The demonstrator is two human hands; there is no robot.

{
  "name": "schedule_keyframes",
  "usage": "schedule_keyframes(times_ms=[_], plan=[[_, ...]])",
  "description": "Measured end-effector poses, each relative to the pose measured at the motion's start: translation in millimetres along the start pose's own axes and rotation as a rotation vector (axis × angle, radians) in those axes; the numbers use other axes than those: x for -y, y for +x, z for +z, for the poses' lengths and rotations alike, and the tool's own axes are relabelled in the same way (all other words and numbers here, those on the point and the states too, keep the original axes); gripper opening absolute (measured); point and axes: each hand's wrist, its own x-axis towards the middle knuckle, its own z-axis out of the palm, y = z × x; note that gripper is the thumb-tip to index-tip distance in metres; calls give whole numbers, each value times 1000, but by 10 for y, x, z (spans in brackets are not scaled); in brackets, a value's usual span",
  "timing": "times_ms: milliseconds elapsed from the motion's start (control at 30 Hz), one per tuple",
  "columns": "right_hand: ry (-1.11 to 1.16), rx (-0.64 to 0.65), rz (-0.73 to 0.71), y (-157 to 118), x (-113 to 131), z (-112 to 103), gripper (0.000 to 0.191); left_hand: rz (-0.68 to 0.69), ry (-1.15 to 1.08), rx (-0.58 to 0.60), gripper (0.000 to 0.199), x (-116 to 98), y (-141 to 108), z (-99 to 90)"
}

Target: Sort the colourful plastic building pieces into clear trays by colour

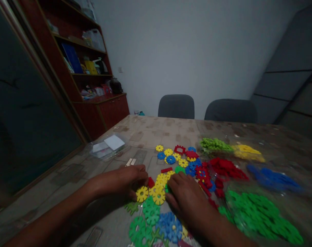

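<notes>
Yellow notched discs (158, 195) lie in a cluster between my two hands. My left hand (134, 178) is curled at the left of the cluster, its fingertips at a single yellow disc (142, 194) and close to a small red piece (151, 182). On the right side, my right hand (183, 192) is bent over the cluster's edge, with a bit of green at its fingertips; what it holds is hidden. Green discs (151, 211) and blue discs (170, 226) are heaped nearer to me, below the yellow ones.
Clear bags at the right hold light green (215, 144), yellow (248, 153), red (228, 168), blue (274, 178) and green pieces (264, 214). Loose mixed pieces lie beyond my right hand. A transparent packet (108, 146) with white cards is at the left. Two grey chairs (176, 106) stand behind the table.
</notes>
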Motion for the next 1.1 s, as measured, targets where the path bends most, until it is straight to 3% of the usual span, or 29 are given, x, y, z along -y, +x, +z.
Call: schedule_keyframes(times_ms=[167,267,400,600,900,967,1100], plan=[[45,-45,-220,-27,27,182,21,3,90,0,30,-12,60,60],[63,-21,-186,-11,39,207,25,71,90,-21,24,24,80,72],[176,-42,-114,35,12,188,3,166,17,-73,16,71,118,80],[353,-165,22,58,-46,211,15,163,-194,-191,4,33,172,113],[690,-201,-24,-2,36,161,19,138,-334,-392,14,-102,267,260],[662,-229,-27,-22,47,189,25,122,-370,-428,16,-131,279,285],[531,-259,-64,-62,29,161,14,134,-436,-444,16,-199,266,281]])
